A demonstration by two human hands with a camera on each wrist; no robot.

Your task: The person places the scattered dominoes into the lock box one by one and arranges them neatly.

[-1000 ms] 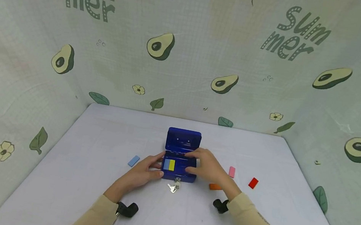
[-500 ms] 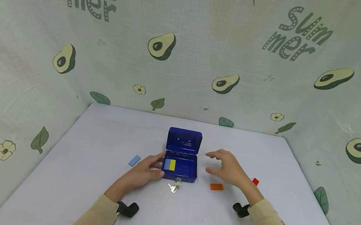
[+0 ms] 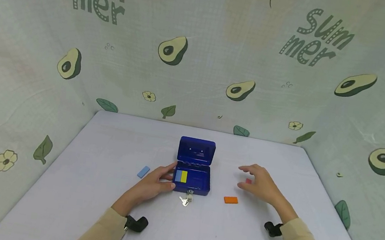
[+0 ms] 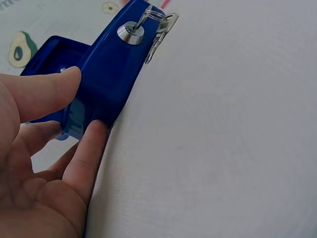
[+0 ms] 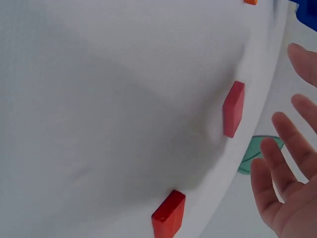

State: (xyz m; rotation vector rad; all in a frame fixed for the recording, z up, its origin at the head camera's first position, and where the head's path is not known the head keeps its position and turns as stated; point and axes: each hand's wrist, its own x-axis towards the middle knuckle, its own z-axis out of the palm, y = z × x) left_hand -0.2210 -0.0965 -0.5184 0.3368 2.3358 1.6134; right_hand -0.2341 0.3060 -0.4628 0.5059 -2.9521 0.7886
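A blue metal box [image 3: 199, 187] stands with its lid [image 3: 196, 150] raised; a light blue block [image 3: 178, 176] and a yellow block [image 3: 184, 176] lie side by side at its left inside. My left hand [image 3: 155, 181] rests against the box's left side, thumb at the front corner; in the left wrist view the fingers [image 4: 88, 163] touch the blue wall. My right hand [image 3: 262, 184], empty with fingers spread, hovers over a pink block [image 3: 248, 181], which the right wrist view shows whole [image 5: 233, 110].
Keys [image 3: 184, 201] hang from the lock at the box's front. An orange block [image 3: 231, 200] lies right of the box, another light blue block [image 3: 143, 171] left of my left hand. A red block [image 5: 169, 215] lies near the pink one. Printed cloth walls surround the table.
My right hand has moved from inside the box to the right, over the pink block, and now covers the red block in the head view. My left hand has stayed at the box.
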